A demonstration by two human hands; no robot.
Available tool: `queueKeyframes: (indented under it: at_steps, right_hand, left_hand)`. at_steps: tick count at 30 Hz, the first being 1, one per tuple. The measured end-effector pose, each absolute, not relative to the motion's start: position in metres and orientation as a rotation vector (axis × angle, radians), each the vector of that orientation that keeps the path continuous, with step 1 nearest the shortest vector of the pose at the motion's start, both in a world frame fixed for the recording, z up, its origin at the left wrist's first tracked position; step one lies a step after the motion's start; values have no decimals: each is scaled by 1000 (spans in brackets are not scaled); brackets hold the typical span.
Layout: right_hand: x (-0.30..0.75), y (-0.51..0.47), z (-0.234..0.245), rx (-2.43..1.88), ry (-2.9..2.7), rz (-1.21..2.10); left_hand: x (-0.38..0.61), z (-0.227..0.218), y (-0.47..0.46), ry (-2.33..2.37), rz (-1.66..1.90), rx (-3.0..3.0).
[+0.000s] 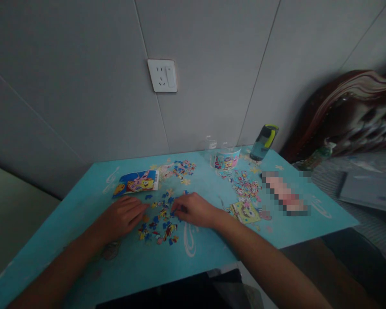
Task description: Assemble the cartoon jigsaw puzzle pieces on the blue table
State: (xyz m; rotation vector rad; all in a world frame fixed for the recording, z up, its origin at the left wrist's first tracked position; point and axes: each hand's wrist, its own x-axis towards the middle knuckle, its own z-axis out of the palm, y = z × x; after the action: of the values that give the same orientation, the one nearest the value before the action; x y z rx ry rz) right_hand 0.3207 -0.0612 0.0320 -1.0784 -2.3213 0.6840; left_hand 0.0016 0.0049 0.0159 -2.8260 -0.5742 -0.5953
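Left hand (124,216) rests flat and open, right hand (193,210) curled, pinching small colourful cardboard puzzle pieces (157,225) scattered between them on the turquoise tabletop (83,257).

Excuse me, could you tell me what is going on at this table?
A person sits at a blue table with both hands among loose puzzle pieces. The left hand lies flat beside them; the right hand fingers pieces. More pieces, a picture bag, a cup and a bottle lie beyond.
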Motion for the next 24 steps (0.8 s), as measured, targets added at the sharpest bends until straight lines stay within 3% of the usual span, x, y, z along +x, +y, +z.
queueKeyframes:
  at_steps: [17,24]
  right_hand:
    - [342,-48,32,-1206,-2074,748]
    - [353,-43,39,-1279,-2046,698]
  left_hand:
    - [49,40,21,-271,-547,-2844]
    - [33,30,27,-310,-691,-2844]
